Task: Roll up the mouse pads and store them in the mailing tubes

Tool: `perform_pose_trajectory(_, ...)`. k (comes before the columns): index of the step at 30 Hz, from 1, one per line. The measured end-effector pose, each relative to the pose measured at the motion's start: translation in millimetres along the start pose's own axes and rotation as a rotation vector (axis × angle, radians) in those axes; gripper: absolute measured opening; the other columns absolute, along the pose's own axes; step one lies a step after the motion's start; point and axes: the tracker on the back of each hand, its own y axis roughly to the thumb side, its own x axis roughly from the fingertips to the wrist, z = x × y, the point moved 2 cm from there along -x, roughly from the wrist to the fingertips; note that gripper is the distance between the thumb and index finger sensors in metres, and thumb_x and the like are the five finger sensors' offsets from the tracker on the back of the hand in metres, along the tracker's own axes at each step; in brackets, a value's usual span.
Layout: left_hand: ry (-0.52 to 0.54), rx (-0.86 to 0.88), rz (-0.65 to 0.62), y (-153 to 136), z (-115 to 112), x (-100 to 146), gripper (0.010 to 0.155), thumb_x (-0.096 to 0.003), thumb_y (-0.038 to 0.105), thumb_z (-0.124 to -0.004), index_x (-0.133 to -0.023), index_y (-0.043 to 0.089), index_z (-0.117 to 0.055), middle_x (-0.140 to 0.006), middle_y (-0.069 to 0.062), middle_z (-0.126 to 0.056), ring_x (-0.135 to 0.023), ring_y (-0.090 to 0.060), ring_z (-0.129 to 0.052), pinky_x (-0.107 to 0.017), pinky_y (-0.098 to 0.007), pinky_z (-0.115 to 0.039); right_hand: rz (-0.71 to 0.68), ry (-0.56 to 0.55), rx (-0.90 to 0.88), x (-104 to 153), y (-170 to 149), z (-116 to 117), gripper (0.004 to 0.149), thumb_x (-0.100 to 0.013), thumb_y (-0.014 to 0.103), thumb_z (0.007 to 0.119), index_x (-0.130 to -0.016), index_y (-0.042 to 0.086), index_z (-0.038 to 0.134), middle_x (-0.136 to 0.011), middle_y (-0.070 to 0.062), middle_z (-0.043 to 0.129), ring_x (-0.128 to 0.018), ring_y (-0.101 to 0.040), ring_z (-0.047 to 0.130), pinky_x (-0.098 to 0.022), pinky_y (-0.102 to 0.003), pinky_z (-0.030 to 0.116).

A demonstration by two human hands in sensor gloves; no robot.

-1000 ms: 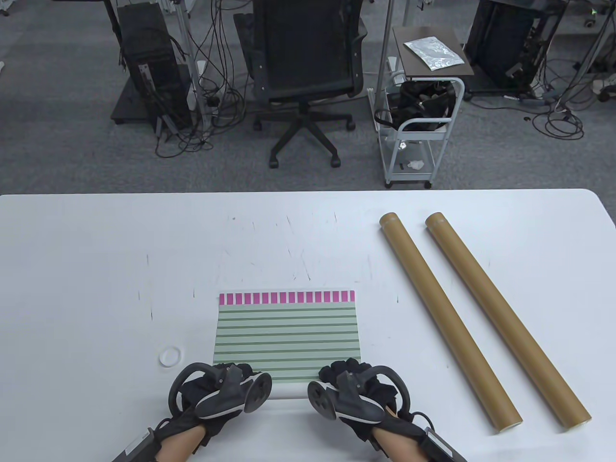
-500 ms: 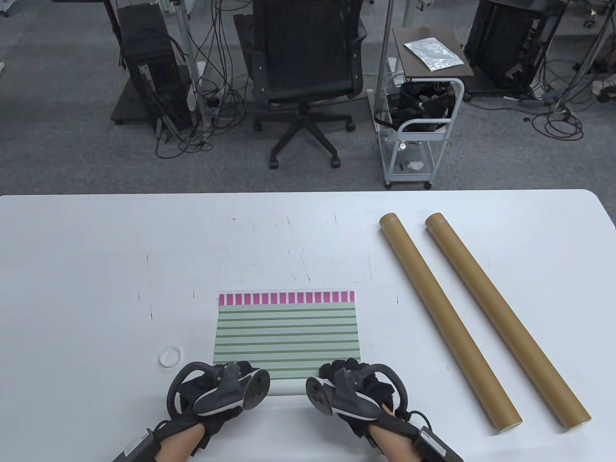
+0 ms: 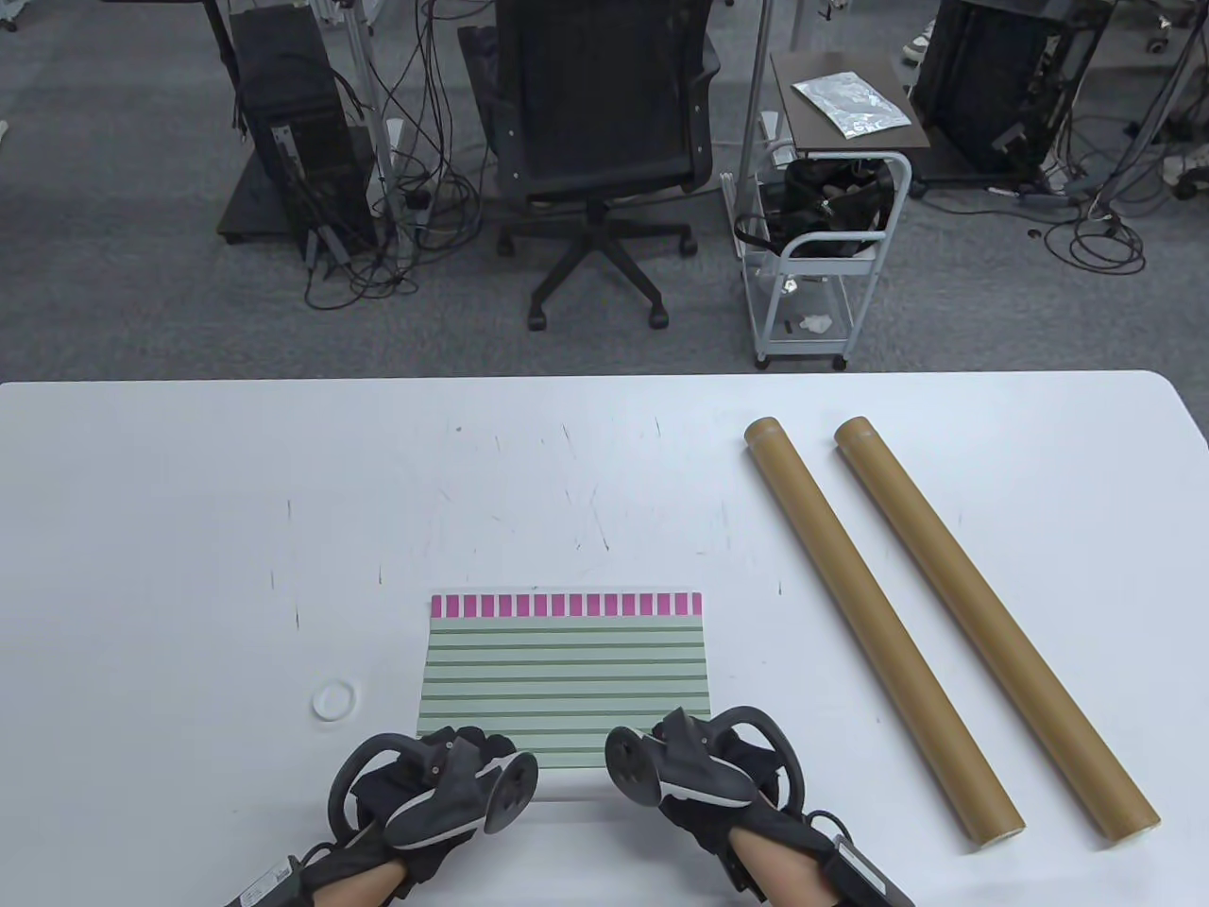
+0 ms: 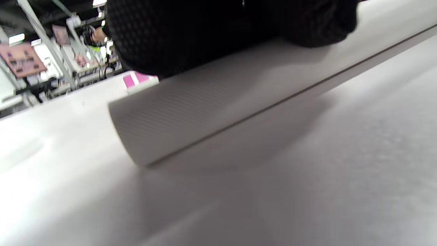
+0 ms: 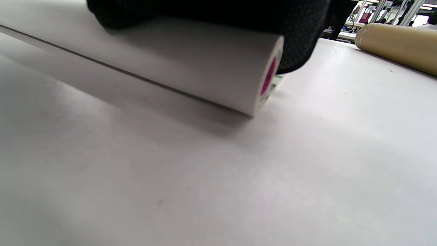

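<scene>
A green-striped mouse pad (image 3: 565, 671) with a pink-checked far edge lies flat near the table's front, its near end wound into a white roll (image 4: 205, 112). My left hand (image 3: 453, 756) grips the roll's left end and my right hand (image 3: 694, 746) grips its right end, fingers curled over the top. In the right wrist view the roll's end (image 5: 269, 77) shows pink inside, under my glove (image 5: 222, 10). Two brown mailing tubes (image 3: 878, 624) (image 3: 992, 624) lie side by side to the right, running diagonally, apart from both hands.
A small white ring (image 3: 334, 701) lies left of the pad on the white table (image 3: 189, 520). One tube's end (image 5: 396, 48) shows beyond the roll in the right wrist view. An office chair, a cart and cables stand behind the table.
The pad's pink far edge has come nearer to me, so less flat pad shows. Both hands have shifted slightly on the roll at the near end.
</scene>
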Motion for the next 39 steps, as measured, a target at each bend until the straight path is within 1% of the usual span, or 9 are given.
perform_pose_trajectory(6,-0.074,0.065,0.031,-7,-5,-10,0.046,-0.0398,0.041,-0.067,-0.085,0.038,-0.077,-0.084,0.010,-0.089,-0.072,-0.016,-0.095,-0.048,-0.022,-0.085,-0.020,-0.036,0.204,12,14,-1,0.054,-0.045,0.036,0.060,-0.097,0.024,0.065,-0.091,-0.002,0.078,-0.075,-0.026,0.086,-0.057,-0.040,0.077)
perform_pose_trajectory(12,-0.061,0.072,0.034,-11,-7,-9,0.044,-0.0413,0.041,-0.067,-0.085,0.041,-0.069,-0.086,0.014,-0.081,-0.075,-0.012,-0.093,-0.051,-0.019,-0.084,-0.014,-0.032,0.132,8,8,1,0.056,-0.042,0.039,0.064,-0.096,0.025,0.067,-0.089,-0.002,0.078,-0.072,-0.024,0.087,-0.056,-0.038,0.078)
perform_pose_trajectory(15,-0.015,0.020,0.004,-6,-6,-3,0.043,-0.0423,0.041,-0.067,-0.085,0.043,-0.068,-0.089,0.014,-0.078,-0.077,-0.012,-0.094,-0.051,-0.019,-0.085,-0.001,-0.047,0.104,4,5,-1,0.062,-0.039,0.039,0.065,-0.097,0.025,0.050,-0.086,0.001,0.073,-0.067,-0.022,0.089,-0.052,-0.036,0.080)
perform_pose_trajectory(18,-0.010,-0.034,-0.006,0,-7,-3,0.044,-0.0427,0.040,-0.066,-0.087,0.041,-0.070,-0.089,0.013,-0.080,-0.078,-0.013,-0.094,-0.052,-0.021,-0.086,0.003,-0.012,0.093,1,4,0,0.051,-0.039,0.038,0.064,-0.090,0.030,0.061,-0.084,0.003,0.075,-0.068,-0.022,0.088,-0.053,-0.037,0.079)
perform_pose_trajectory(23,-0.037,-0.004,0.022,-3,-10,-8,0.046,-0.0434,0.039,-0.061,-0.089,0.041,-0.069,-0.090,0.013,-0.080,-0.081,-0.013,-0.091,-0.056,-0.023,-0.082,0.013,-0.045,0.072,2,2,-1,0.051,-0.040,0.035,0.061,-0.090,0.029,0.067,-0.084,0.002,0.080,-0.068,-0.024,0.089,-0.054,-0.039,0.079)
perform_pose_trajectory(26,-0.055,0.006,0.028,-5,-11,-12,0.046,-0.0435,0.039,-0.060,-0.088,0.042,-0.069,-0.090,0.014,-0.080,-0.080,-0.013,-0.090,-0.057,-0.022,-0.081,0.067,-0.040,0.214,12,4,-8,0.056,-0.042,0.039,0.064,-0.097,0.027,0.061,-0.098,-0.003,0.070,-0.077,-0.029,0.085,-0.055,-0.042,0.077)
perform_pose_trajectory(28,-0.057,0.011,0.027,-5,-11,-12,0.046,-0.0435,0.039,-0.059,-0.088,0.042,-0.069,-0.090,0.014,-0.080,-0.080,-0.012,-0.090,-0.057,-0.022,-0.081,0.027,-0.109,0.251,16,6,-9,0.057,-0.039,0.042,0.071,-0.094,0.028,0.063,-0.093,-0.001,0.075,-0.072,-0.023,0.090,-0.053,-0.039,0.080)
perform_pose_trajectory(35,-0.043,0.004,-0.011,-8,-15,-10,0.046,-0.0440,0.041,-0.056,-0.090,0.039,-0.059,-0.090,0.015,-0.074,-0.081,-0.009,-0.086,-0.059,-0.019,-0.079,0.010,-0.073,0.163,7,-2,-2,0.054,-0.036,0.038,0.071,-0.089,0.026,0.069,-0.083,0.001,0.084,-0.069,-0.022,0.091,-0.054,-0.039,0.079)
perform_pose_trajectory(39,0.048,0.003,-0.093,-12,-5,-1,0.050,-0.0381,0.053,-0.068,-0.086,0.039,-0.071,-0.085,0.014,-0.085,-0.076,-0.010,-0.096,-0.053,-0.016,-0.087,-0.006,0.011,0.128,4,-3,-4,0.053,-0.035,0.038,0.071,-0.087,0.026,0.071,-0.079,0.001,0.086,-0.063,-0.021,0.091,-0.052,-0.038,0.080)
